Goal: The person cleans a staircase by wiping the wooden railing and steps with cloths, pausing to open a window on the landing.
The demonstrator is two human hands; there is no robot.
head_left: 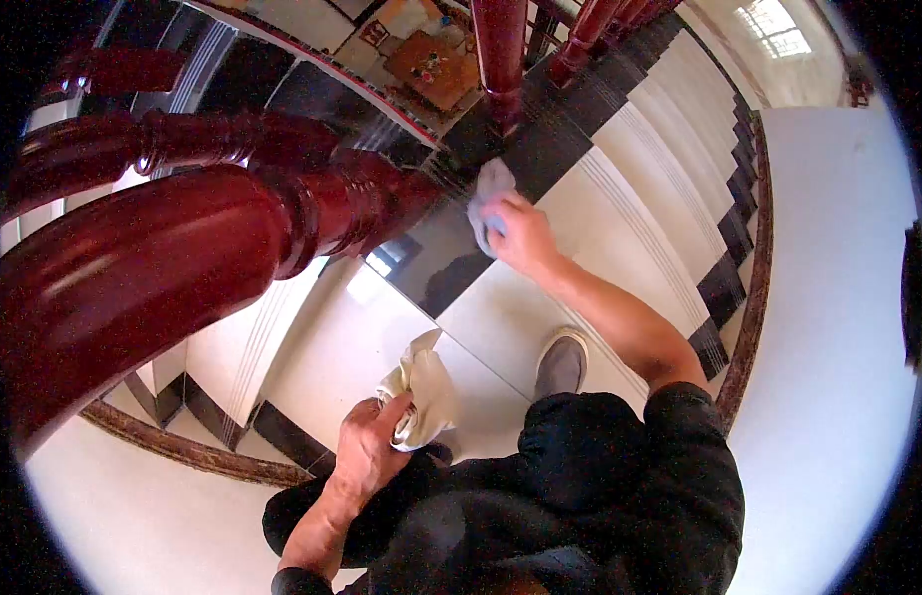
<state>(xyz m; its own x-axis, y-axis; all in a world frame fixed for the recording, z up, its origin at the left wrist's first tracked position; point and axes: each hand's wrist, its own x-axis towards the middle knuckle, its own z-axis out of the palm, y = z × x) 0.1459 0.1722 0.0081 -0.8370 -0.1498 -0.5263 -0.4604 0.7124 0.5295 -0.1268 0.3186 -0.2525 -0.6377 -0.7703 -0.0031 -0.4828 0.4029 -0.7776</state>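
Observation:
In the head view my right hand (520,233) is closed around a grey-purple cloth (494,185). That cloth lies against the black stone border (451,268) of the stair landing, close to the foot of a dark red baluster (499,59). Lower down, my left hand (370,441) grips a bunched cream cloth (426,395) in front of my body. Its thumb presses on the near side of the folds, and a corner of the fabric sticks up. The cream cloth is held above the pale floor tiles (352,327).
Thick glossy red balusters (144,258) stand at the left. Pale steps (659,159) with black edges curve up at the right along a white wall (828,297). Beyond the railing, a lower floor shows a brown table (436,69). My shoe (562,362) rests on the landing.

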